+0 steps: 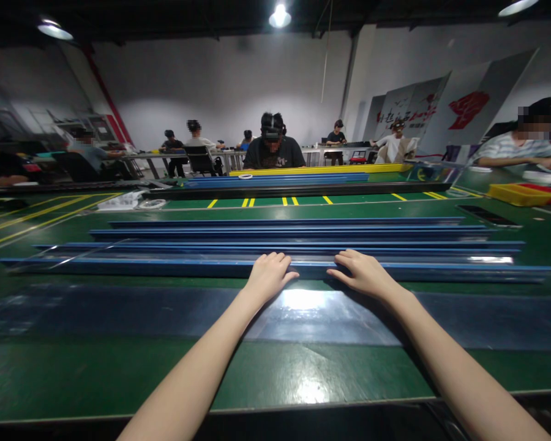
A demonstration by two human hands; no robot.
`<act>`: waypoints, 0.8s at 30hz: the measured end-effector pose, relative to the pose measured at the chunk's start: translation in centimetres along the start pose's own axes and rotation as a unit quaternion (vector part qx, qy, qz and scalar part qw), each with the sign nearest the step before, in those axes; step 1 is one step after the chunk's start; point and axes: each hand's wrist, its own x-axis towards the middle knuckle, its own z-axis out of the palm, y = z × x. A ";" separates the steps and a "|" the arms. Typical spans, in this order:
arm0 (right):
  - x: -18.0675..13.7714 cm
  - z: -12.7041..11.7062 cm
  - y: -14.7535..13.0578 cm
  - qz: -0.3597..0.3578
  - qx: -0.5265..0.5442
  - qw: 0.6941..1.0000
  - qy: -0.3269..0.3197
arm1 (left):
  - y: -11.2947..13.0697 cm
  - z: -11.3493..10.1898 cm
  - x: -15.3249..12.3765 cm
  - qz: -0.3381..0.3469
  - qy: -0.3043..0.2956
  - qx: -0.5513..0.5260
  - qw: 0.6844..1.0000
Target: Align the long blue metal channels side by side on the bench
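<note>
Several long blue rails, channel-like in shape, lie side by side across the green table (280, 373). My left hand (270, 273) grips the nearest blue rail (156, 267) left of its middle, fingers over the top and thumb on the near side. A short way to the right, my right hand (362, 273) holds the same rail in the same manner. Both sets of fingertips are partly hidden behind its upper edge. Between my forearms and beyond them stretches a flat transparent plastic strip (165, 311), shiny under the lamps. Thin film (73, 256) hangs over the rails' left part.
A phone (489, 215) lies at the right, near yellow and red trays (518, 194). Farther back are a black bar (303, 191), more blue rails (275, 180) and a yellow rail (321, 169). A person (275, 147) sits opposite; others work around the room.
</note>
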 end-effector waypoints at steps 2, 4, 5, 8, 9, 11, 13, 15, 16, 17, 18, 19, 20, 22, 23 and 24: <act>0.0 0.0 0.0 0.000 0.000 1.000 -0.001 | 0.0 0.0 0.0 0.000 0.000 0.001 1.000; 0.0 0.0 0.0 0.000 -0.001 1.000 -0.001 | 0.0 0.0 0.0 0.001 -0.001 0.003 1.000; 0.0 0.0 0.0 0.000 -0.002 1.000 -0.001 | 0.0 0.0 0.0 0.001 -0.001 0.004 1.000; 0.0 0.0 0.0 -0.004 -0.002 1.000 0.000 | 0.0 0.0 0.1 0.002 -0.001 0.005 1.000; 0.0 0.1 0.1 -0.005 -0.002 1.000 0.000 | 0.0 0.1 0.1 0.002 -0.001 0.005 1.000; 0.0 0.1 0.1 -0.005 -0.002 1.000 0.000 | 0.0 0.1 0.1 0.001 -0.002 0.003 1.000; 0.0 0.2 0.1 -0.004 0.000 1.000 0.000 | 0.0 0.1 0.1 0.001 -0.002 0.002 1.000; 0.0 0.2 0.1 -0.004 0.001 1.000 0.001 | 0.0 0.1 0.0 0.001 -0.002 0.001 1.000; 0.0 0.2 0.1 -0.003 0.001 1.000 0.001 | 0.0 0.1 0.0 0.001 -0.001 0.001 1.000; 0.0 0.1 0.1 -0.002 0.000 1.000 0.001 | 0.0 0.1 0.0 0.002 -0.001 0.002 1.000; 0.0 0.1 0.1 -0.001 -0.001 1.000 0.002 | 0.0 0.1 0.0 0.002 0.000 0.003 1.000; 0.0 0.1 0.0 -0.001 -0.002 1.000 0.002 | 0.0 0.1 0.0 0.002 0.000 0.004 1.000; 0.0 0.0 0.0 -0.001 -0.002 1.000 0.001 | 0.0 0.2 0.1 0.001 0.000 0.005 1.000; 0.0 -0.1 -0.1 0.000 -0.003 1.000 -0.001 | 0.0 0.2 0.1 0.001 0.001 0.009 1.000; 0.0 -0.1 -0.1 0.001 -0.003 1.000 -0.002 | 0.0 0.2 0.1 0.001 0.002 0.011 1.000; 0.0 -0.1 -0.1 0.003 -0.004 1.000 -0.004 | 0.0 0.2 0.1 0.002 0.003 0.012 1.000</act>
